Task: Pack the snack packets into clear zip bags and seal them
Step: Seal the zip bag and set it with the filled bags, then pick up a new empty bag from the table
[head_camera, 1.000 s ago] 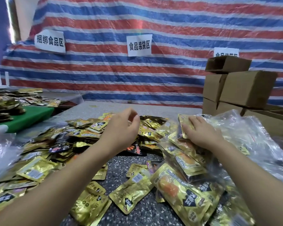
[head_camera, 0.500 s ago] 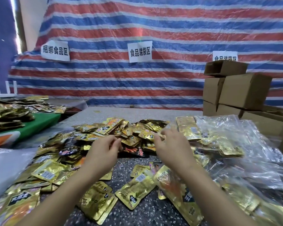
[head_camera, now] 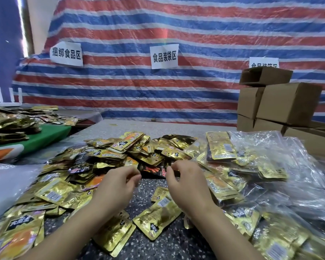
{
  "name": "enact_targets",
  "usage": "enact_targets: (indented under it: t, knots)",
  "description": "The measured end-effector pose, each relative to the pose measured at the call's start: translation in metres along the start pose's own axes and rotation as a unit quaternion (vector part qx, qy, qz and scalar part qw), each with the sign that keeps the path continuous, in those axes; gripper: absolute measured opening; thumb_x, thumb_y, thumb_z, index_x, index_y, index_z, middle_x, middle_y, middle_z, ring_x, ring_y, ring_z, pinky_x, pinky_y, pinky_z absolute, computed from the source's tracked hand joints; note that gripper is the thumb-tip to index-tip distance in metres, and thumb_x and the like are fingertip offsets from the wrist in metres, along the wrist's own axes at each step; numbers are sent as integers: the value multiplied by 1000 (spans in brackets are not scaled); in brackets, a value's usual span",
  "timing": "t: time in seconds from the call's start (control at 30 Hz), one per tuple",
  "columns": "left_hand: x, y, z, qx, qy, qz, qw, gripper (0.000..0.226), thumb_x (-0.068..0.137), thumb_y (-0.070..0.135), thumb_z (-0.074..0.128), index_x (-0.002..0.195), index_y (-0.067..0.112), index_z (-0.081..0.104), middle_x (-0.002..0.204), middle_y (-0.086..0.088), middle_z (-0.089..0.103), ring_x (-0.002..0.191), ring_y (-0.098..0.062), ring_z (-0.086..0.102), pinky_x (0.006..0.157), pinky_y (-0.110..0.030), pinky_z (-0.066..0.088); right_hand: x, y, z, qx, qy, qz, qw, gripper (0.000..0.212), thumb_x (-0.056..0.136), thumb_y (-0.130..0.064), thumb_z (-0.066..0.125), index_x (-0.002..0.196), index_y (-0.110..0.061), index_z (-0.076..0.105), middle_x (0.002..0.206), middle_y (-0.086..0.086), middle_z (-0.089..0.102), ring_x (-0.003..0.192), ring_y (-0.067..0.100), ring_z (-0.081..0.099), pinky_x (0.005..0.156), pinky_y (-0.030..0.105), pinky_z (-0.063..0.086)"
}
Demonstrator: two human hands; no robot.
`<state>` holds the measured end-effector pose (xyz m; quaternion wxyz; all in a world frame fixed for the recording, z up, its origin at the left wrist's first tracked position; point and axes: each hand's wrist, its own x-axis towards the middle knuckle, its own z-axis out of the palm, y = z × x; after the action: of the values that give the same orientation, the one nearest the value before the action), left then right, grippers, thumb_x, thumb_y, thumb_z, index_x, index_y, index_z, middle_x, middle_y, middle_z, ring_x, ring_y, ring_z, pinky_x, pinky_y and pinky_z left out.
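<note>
- beyond both hands, a heap of gold snack packets (head_camera: 120, 152) covers the speckled table (head_camera: 150, 186); more lie under and beside the left forearm, and one gold packet (head_camera: 157, 220) lies flat between the two wrists.
- just past the fingertips lies a black packet (head_camera: 154, 170) with red print.
- right of the right hand, clear zip bags (head_camera: 270, 166) are piled up, several already filled with packets, crowding against that forearm.
- farther right stand cardboard boxes (head_camera: 281, 102); a striped tarp (head_camera: 176, 34) with paper signs (head_camera: 164, 56) hangs behind.
- the left hand (head_camera: 118, 182) hovers over the table, fingers curled inward, thumb near fingertips; whether it pinches anything thin i cannot tell.
- the right hand (head_camera: 184, 181) mirrors it, fingers curled; its hold is equally unclear.
- half a second ago the hands were set wider apart and higher over the heap; now they are closer together and nearer the body.
</note>
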<state>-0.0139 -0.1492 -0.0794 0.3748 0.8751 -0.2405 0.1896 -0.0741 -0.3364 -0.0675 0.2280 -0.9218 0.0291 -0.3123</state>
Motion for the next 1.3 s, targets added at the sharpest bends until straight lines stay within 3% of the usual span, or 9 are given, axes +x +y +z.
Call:
enact_targets:
  t: [0.2,0.27,0.37,0.53,0.73,0.83,0.97,1.13,1.3]
  knots:
    - [8,3,-20,12,57,2,998,71,93,66,22,41,19,35,34,7,37,32,-8,32,44,-28,25,-4,-5,3,-60,-18,-27,998,33,101,-41,41,91,-18,63,88,-4,60,91,16,50,92,35,41]
    - [9,3,-28,25,48,-33,998,80,93,69,11,41,16,43,38,6,45,36,-9,40,47,-31,32,-4,-6,4,-66,-17,-34,997,33,101,-41,40,90,-19,62,87,-5,59,89,15,51,92,34,41]
    - [13,-7,-45,174,75,-25,982,66,98,59,24,69,14,63,67,-1,63,66,-21,59,63,-36,49,-4,-7,3,-62,-7,-39,997,32,101,-40,41,86,-18,60,82,-4,56,84,17,50,88,35,41]
    - [24,-51,-90,383,42,-141,912,44,101,47,32,108,13,60,112,-11,60,104,-30,57,79,-39,45,-3,-10,4,-61,-12,-51,997,32,101,-39,41,84,-19,59,80,-5,55,83,16,50,87,34,41]
    - [25,-127,-117,368,-79,-380,845,72,96,63,31,147,12,34,153,-20,33,135,-39,38,108,-48,37,-4,-10,6,-58,-18,-57,997,33,101,-39,39,80,-19,57,76,-6,55,80,15,51,88,34,42]
    - [16,-147,-118,332,-104,-389,853,64,101,52,35,146,7,38,150,-16,42,133,-34,45,108,-39,39,-3,-9,7,-63,-20,-63,996,34,101,-38,39,79,-19,57,75,-6,56,79,15,52,90,34,42]
    - [9,-152,-120,373,-76,-360,852,33,97,26,44,123,13,59,124,-8,62,107,-26,58,92,-34,50,-3,-8,8,-63,-17,-68,996,35,100,-38,41,78,-18,59,73,-5,57,77,16,54,94,36,42]
    - [5,-144,-120,432,-50,-337,835,7,93,15,49,91,18,55,90,0,56,86,-21,55,64,-28,43,-4,-7,9,-69,-15,-70,995,35,101,-38,40,79,-19,60,74,-5,57,77,15,54,97,36,40]
    - [5,-134,-123,442,-43,-328,834,9,92,16,53,84,17,54,82,1,55,81,-20,56,59,-27,41,-3,-6,10,-73,-13,-69,995,37,101,-39,40,81,-18,62,75,-5,59,78,16,54,101,36,37]
